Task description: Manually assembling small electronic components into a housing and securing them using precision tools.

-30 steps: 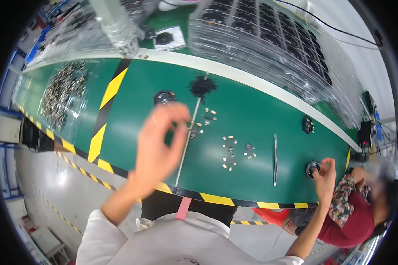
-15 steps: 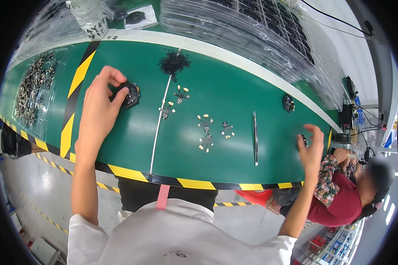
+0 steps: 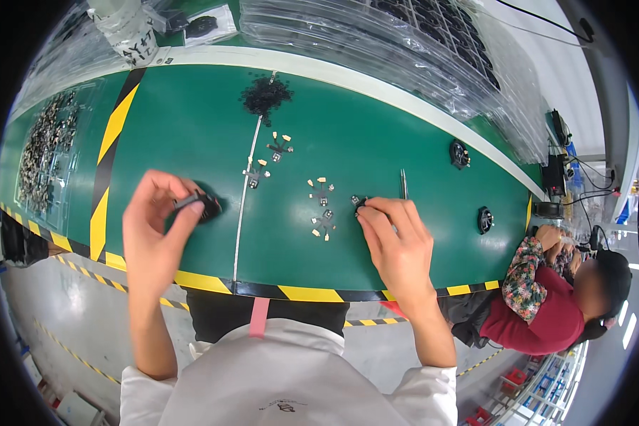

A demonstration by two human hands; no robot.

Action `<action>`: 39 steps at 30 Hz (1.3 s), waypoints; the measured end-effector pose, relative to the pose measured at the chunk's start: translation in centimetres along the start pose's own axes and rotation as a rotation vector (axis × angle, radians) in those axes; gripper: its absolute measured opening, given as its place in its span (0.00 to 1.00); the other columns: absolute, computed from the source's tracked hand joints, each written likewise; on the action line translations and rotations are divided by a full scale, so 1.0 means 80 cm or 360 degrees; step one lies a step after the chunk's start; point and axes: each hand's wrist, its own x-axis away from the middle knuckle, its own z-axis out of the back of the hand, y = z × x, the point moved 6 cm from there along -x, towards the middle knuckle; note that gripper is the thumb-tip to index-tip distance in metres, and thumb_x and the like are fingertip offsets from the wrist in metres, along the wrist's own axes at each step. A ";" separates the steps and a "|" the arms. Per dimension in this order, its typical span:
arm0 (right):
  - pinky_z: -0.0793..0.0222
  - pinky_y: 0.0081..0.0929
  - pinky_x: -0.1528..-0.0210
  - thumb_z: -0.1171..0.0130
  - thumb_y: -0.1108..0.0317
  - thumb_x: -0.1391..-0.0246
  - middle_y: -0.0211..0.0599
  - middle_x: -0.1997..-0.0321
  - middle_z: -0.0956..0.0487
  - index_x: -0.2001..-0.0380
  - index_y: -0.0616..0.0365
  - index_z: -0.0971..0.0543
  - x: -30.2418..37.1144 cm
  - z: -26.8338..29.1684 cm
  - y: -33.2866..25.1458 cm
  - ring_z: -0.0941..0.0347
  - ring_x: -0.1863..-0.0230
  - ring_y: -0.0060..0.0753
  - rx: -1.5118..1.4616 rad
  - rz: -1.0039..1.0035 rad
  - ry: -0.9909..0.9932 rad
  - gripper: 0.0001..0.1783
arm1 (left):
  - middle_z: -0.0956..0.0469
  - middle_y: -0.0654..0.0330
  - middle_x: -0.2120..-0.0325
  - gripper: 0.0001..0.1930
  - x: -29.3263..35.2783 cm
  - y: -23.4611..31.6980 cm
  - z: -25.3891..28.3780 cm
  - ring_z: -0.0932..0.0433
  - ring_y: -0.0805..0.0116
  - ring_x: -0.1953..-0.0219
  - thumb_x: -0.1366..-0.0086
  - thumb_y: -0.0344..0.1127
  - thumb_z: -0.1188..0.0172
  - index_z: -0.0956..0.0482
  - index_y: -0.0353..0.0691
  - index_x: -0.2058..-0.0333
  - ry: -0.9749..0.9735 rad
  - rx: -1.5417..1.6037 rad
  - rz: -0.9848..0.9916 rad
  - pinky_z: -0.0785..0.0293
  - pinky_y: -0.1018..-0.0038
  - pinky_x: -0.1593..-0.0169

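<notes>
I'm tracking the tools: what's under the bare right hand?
One end of a slim silver metal tool shows beyond the bare right hand; a small black part peeks out leftward. What lies beneath the palm is covered.

Blk ltrs [image 3: 138,48] on wrapped post [image 3: 123,25], illeg. logo [image 3: 286,407] on shirt [image 3: 263,366]

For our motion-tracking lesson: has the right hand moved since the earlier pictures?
Yes: the right hand has moved left, closer to the white line on the green tabletop.

Small parts [image 3: 325,214] lie on the table [image 3: 319,263], left of the right hand [image 3: 400,245].
</notes>
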 end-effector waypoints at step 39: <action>0.21 0.19 0.68 0.35 0.87 0.47 0.41 0.60 0.19 0.55 0.66 0.26 0.044 -0.003 -0.045 0.20 0.61 0.26 -0.1682 -0.0931 -0.0043 0.17 | 0.30 0.48 0.40 0.24 0.076 0.009 -0.147 0.22 0.63 0.43 0.37 0.14 0.42 0.29 0.34 0.43 -0.0618 0.0284 0.0023 0.22 0.71 0.42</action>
